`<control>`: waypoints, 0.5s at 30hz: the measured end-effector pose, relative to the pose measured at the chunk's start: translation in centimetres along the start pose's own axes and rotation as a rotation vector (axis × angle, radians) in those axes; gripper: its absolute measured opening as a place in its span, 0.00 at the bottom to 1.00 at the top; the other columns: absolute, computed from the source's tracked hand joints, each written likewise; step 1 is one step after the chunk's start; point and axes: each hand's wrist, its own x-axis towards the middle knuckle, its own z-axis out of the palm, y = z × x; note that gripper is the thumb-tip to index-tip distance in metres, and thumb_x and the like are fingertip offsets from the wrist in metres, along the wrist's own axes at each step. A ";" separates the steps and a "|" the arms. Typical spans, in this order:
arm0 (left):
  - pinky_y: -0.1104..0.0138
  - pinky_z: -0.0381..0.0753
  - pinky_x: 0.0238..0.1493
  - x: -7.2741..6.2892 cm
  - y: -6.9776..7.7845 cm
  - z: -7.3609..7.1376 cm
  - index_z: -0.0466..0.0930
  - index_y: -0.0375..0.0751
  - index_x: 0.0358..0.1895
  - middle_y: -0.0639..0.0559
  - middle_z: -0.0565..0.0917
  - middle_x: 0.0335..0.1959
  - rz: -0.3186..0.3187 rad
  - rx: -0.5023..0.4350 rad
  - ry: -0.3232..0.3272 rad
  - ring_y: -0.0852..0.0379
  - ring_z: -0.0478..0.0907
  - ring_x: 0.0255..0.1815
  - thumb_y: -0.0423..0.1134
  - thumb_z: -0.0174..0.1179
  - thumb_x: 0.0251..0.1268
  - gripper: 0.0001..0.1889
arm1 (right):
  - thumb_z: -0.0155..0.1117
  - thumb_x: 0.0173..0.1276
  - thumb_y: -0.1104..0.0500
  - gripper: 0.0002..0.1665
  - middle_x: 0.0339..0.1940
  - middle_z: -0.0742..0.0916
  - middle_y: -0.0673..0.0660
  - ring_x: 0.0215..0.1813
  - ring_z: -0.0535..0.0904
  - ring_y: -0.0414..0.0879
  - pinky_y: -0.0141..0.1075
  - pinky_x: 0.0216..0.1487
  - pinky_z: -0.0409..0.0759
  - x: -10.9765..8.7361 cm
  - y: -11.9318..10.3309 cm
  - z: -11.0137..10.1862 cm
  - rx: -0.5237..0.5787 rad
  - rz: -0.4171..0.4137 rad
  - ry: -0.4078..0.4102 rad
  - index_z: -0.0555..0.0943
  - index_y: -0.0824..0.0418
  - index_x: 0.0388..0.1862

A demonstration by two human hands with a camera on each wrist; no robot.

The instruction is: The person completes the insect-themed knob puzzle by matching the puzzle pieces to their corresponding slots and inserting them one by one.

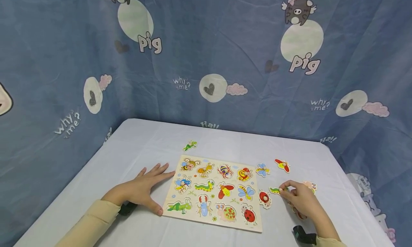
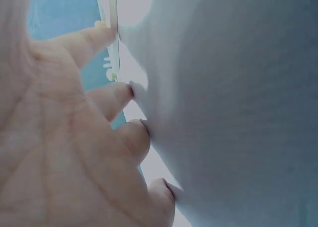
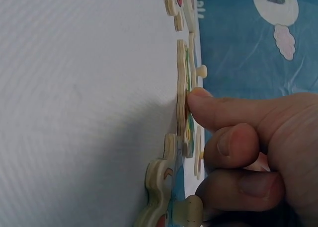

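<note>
Blue fabric point(image 1: 193, 61) hangs behind my bench point(image 1: 148, 136), whose white covering lets every coloured shape stand out. The insect board point(image 1: 190, 217) lies flat, near enough, I judge, for both arms. Against its left edge rests my left hand point(image 1: 140, 187), fingers straight and spread, gripping nothing, probably to steady it. My right hand point(image 1: 302, 198) is curled beyond the board's right edge. Around it lie the ladybird piece point(image 1: 265, 199), blue-winged piece point(image 1: 263, 170) and red-winged piece point(image 1: 282, 165), likely kept on this side for easy reach; a grasshopper piece point(image 1: 190, 145) lies past the far edge. Smaller, the caterpillar piece point(image 1: 274, 190) is pinched in my right fingers, perhaps by its hidden knob; I cannot tell whether it touches the bench.
</note>
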 end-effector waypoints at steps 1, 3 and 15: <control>0.20 0.30 0.78 0.0 0.0 0.0 0.59 0.55 0.87 0.38 0.47 0.91 0.000 -0.002 -0.001 0.26 0.36 0.90 0.66 0.87 0.35 0.69 | 0.69 0.77 0.56 0.12 0.15 0.77 0.50 0.15 0.71 0.43 0.32 0.16 0.67 0.0 0.0 0.0 -0.002 0.000 -0.001 0.84 0.59 0.54; 0.20 0.30 0.78 0.0 0.1 0.0 0.59 0.56 0.87 0.38 0.47 0.91 0.001 -0.006 -0.003 0.25 0.36 0.90 0.66 0.88 0.34 0.70 | 0.69 0.78 0.55 0.12 0.15 0.77 0.50 0.15 0.71 0.43 0.33 0.17 0.67 0.0 0.0 -0.1 -0.004 0.000 -0.004 0.84 0.59 0.55; 0.21 0.31 0.79 -0.2 0.3 -0.1 0.60 0.54 0.86 0.38 0.47 0.91 -0.011 0.004 0.005 0.26 0.36 0.90 0.67 0.88 0.32 0.71 | 0.68 0.78 0.55 0.13 0.14 0.76 0.49 0.14 0.70 0.42 0.33 0.16 0.66 0.1 -0.2 -0.1 -0.027 -0.029 0.004 0.83 0.59 0.55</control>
